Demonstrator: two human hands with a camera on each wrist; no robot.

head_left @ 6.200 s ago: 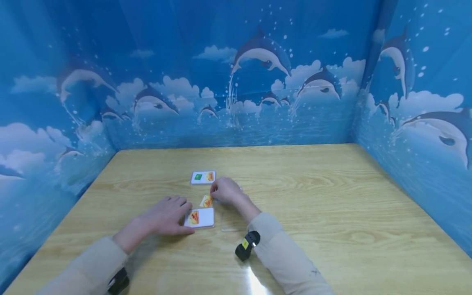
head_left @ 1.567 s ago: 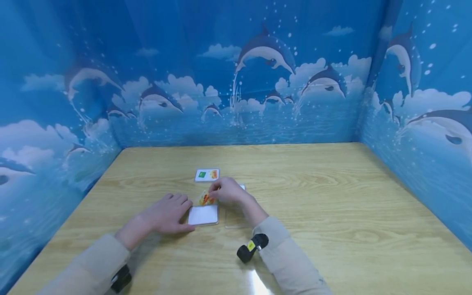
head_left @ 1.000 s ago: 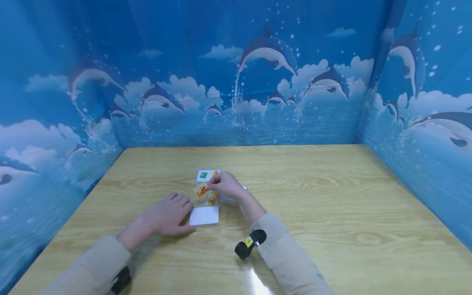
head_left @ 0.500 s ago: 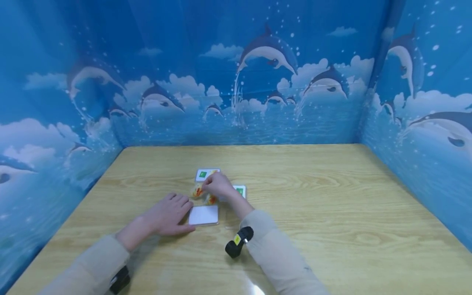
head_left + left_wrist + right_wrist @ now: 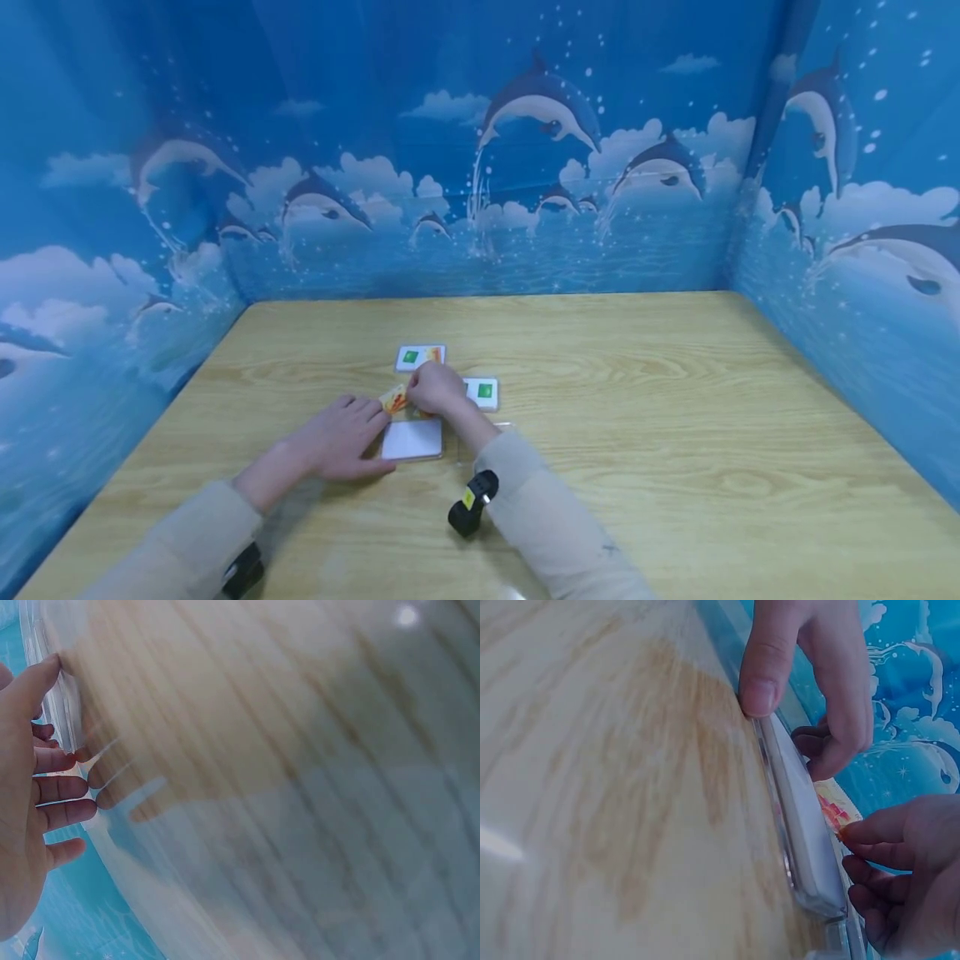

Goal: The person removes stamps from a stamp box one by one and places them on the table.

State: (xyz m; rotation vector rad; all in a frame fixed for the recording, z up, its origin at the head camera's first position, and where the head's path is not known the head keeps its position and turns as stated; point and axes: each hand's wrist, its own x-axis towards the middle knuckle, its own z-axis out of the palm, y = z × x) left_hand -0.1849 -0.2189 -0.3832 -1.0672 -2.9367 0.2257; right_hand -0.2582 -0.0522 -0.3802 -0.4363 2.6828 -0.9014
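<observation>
The left end of the white card stack [image 5: 412,441] is blocked by the left hand [image 5: 341,437], its far side by the right hand [image 5: 437,389] and picture card [image 5: 393,400]. Farther beyond the stack, passage is obstructed by a green-marked card [image 5: 417,357]. Room is left on the desk [image 5: 712,417] well right of the stack.

L hand [image 5: 337,437] thumb out; R hand [image 5: 438,389] pinching.

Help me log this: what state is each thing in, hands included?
Left hand: gripping white block
Right hand: pinching orange card
Orange card: pinched
White block: lying flat
Far card: flat, picture up
Right card: flat, partly hidden
Lower card: mostly hidden
Clear plastic: partly hidden
</observation>
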